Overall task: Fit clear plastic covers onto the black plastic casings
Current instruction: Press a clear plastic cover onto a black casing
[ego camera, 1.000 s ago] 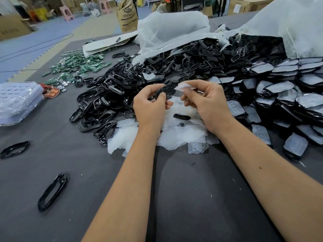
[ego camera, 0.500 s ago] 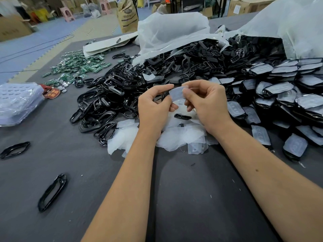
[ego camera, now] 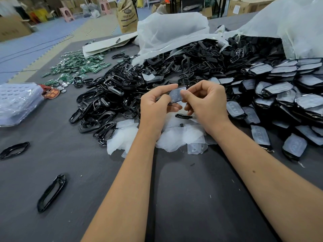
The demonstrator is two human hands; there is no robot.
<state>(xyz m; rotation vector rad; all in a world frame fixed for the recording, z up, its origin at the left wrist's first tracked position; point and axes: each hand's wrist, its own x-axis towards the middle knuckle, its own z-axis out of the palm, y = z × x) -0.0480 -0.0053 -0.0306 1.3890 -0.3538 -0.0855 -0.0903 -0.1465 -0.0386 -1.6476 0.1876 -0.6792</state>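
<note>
- Grey felt covers the table [ego camera: 183, 198], with cardboard boxes [ego camera: 12, 28] and a brown sack [ego camera: 127, 15] on the floor beyond it.
- Both hands meet above a loose heap of clear covers [ego camera: 178, 135] near the table's middle.
- Left hand [ego camera: 153, 109] pinches a black casing [ego camera: 181, 88] by its left end, thumb on top and fingers curled beneath; little of the casing shows.
- Right hand [ego camera: 208, 103] presses one cover [ego camera: 175, 95] onto that casing with thumb and forefinger, other fingers curled.
- Behind the hands, bare black casings [ego camera: 108, 100] pile up left and spill from a white bag [ego camera: 171, 30].
- Finished casings with covers on [ego camera: 279, 95] lie stacked at right.
- Green circuit boards [ego camera: 78, 67] sit far left, near a plastic-wrapped tray [ego camera: 17, 102].
- Two stray black frames [ego camera: 51, 193] lie apart on the near left.
</note>
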